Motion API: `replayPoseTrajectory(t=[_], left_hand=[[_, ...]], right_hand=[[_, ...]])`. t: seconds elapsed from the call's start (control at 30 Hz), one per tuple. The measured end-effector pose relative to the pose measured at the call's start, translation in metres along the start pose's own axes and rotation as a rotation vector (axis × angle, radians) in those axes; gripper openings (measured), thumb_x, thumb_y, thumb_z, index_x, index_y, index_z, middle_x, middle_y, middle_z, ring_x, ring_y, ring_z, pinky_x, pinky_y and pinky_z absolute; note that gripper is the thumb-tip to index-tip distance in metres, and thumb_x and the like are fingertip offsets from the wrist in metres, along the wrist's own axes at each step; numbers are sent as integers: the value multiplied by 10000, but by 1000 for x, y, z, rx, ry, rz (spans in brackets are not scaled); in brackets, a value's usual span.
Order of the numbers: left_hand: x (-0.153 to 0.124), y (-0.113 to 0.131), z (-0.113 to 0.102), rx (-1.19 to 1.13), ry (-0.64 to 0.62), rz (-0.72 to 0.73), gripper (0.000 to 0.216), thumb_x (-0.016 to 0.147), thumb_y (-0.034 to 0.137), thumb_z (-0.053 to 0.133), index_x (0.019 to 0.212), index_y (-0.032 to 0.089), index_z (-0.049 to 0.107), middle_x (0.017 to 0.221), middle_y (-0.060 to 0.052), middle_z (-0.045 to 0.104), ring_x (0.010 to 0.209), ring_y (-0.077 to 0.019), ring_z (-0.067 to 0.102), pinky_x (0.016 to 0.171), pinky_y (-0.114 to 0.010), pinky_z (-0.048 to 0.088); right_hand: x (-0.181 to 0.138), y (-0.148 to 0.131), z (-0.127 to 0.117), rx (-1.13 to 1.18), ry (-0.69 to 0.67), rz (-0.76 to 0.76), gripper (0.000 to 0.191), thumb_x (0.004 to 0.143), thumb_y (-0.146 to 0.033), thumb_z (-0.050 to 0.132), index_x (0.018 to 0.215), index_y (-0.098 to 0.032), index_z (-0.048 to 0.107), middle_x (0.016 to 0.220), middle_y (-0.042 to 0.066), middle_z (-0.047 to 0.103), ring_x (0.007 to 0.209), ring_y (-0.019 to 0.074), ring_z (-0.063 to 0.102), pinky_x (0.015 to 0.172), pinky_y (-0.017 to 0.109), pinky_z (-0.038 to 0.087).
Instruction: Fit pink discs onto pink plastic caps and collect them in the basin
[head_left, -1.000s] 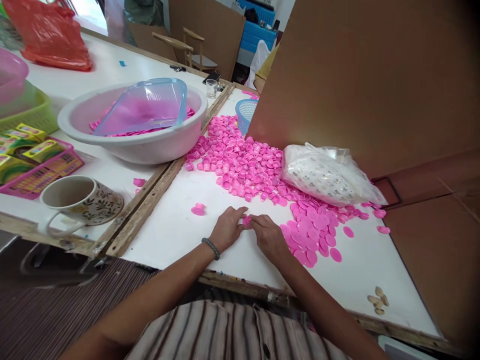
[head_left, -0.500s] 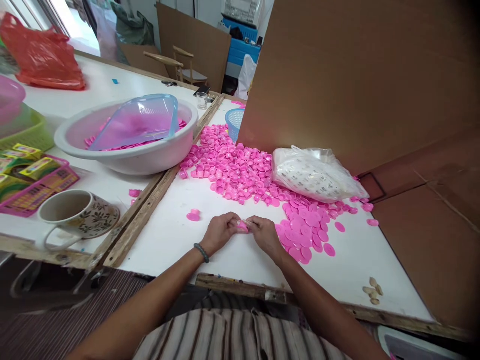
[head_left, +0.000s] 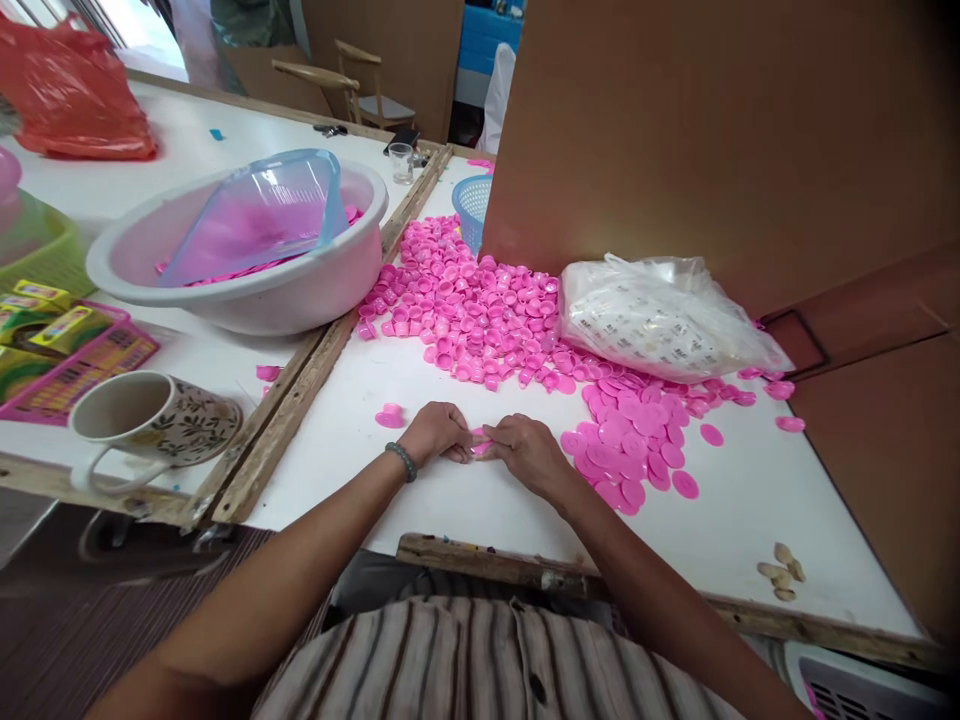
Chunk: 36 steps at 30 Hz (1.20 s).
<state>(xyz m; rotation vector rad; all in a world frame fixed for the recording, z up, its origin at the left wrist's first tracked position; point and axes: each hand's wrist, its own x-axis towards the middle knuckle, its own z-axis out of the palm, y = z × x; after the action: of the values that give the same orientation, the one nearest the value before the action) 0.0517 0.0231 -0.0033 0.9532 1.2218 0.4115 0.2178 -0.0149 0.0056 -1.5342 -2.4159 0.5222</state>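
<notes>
Over the white tabletop, my left hand [head_left: 436, 434], with a beaded bracelet at the wrist, is closed in a pinch on a small pink plastic piece [head_left: 478, 443]. From the other side my right hand [head_left: 526, 452] grips the same piece; fingers cover most of it, so its exact shape is hidden. Left of my hands lies a pink cup-and-disc piece [head_left: 390, 415]. Beyond them spreads a heap of small pink plastic cups [head_left: 480, 315]. Flat pink discs [head_left: 630, 440] are piled right of my right hand.
A white basin [head_left: 247, 305] holding pink pieces and a blue basket [head_left: 259, 215] stands left, behind a patterned mug [head_left: 161, 420]. A clear plastic bag [head_left: 667, 320] rests against tall cardboard [head_left: 675, 130]. Peanuts [head_left: 781, 572] lie near the right front edge.
The view has tilted down a little and shifted. Both hands stay together on the pink piece; my right hand has turned slightly, its fingers now lying more over the piece.
</notes>
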Motion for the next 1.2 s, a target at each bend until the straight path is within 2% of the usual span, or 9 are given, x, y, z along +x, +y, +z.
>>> replayPoseTrajectory(t=[0.1, 0.23, 0.37, 0.53, 0.67, 0.77, 0.87, 1.07, 1.2], left_hand=[[-1, 2, -1, 22, -15, -14, 325, 517, 207, 769, 613, 147, 464, 429, 3, 597, 446, -158, 606, 455, -240, 497], [-6, -3, 0, 19, -11, 75, 330, 540, 247, 766, 653, 146, 473, 451, 16, 597, 450, -145, 605, 454, -236, 496], [-11, -10, 2, -36, -5, 207, 359, 503, 211, 786, 690, 145, 486, 477, 52, 579, 439, -95, 574, 466, -206, 489], [-12, -6, 2, -17, 17, 69, 312, 514, 144, 765, 655, 142, 487, 460, 48, 571, 447, -112, 582, 474, -232, 498], [-9, 1, 2, 9, 10, -7, 254, 551, 78, 706, 630, 149, 476, 436, 39, 571, 461, -131, 595, 477, -242, 496], [-7, 1, 4, 36, 23, -3, 226, 563, 63, 663, 626, 156, 467, 424, 51, 552, 440, -121, 575, 475, -240, 486], [-11, -1, 4, 126, 43, 105, 199, 586, 110, 647, 689, 161, 485, 437, 63, 536, 422, -108, 542, 454, -221, 444], [-48, -7, -11, 701, 268, 359, 180, 721, 333, 579, 816, 190, 525, 588, 28, 588, 534, -137, 542, 505, -233, 373], [-69, -13, -19, 1059, 581, 520, 310, 780, 452, 503, 930, 187, 560, 850, -71, 598, 769, -218, 551, 666, -323, 414]], right_hand=[[1, -2, -2, 8, -2, 1, 174, 821, -150, 508, 774, -210, 665, 668, 9, 552, 698, 135, 486, 586, 227, 333], [-6, -7, 1, 79, 43, -30, 218, 806, -119, 517, 950, -242, 624, 810, 12, 560, 754, 132, 495, 587, 217, 344], [-9, -13, -1, 47, 80, 22, 76, 786, -230, 586, 850, -201, 615, 730, 13, 545, 739, 146, 491, 598, 230, 342], [1, -20, -11, 2, -53, 34, 203, 780, -346, 591, 652, -190, 571, 650, -2, 504, 635, 119, 468, 535, 217, 279], [6, -23, -12, -108, -102, 74, 209, 791, -317, 572, 631, -184, 574, 660, 18, 497, 620, 124, 458, 506, 231, 238], [6, -24, -8, -155, -85, 76, 137, 786, -252, 567, 668, -188, 592, 673, 23, 504, 643, 136, 472, 499, 234, 235], [2, -27, -1, -135, -24, 103, 109, 797, -271, 561, 729, -200, 607, 688, 16, 513, 645, 135, 483, 505, 229, 258], [-30, -21, 7, -39, 188, 94, 276, 868, -323, 466, 1106, -204, 538, 846, 40, 599, 785, 167, 514, 668, 264, 371], [-59, 8, 0, -295, 336, 360, 246, 868, -207, 426, 1063, -149, 563, 881, 107, 611, 824, 227, 492, 722, 348, 345]])
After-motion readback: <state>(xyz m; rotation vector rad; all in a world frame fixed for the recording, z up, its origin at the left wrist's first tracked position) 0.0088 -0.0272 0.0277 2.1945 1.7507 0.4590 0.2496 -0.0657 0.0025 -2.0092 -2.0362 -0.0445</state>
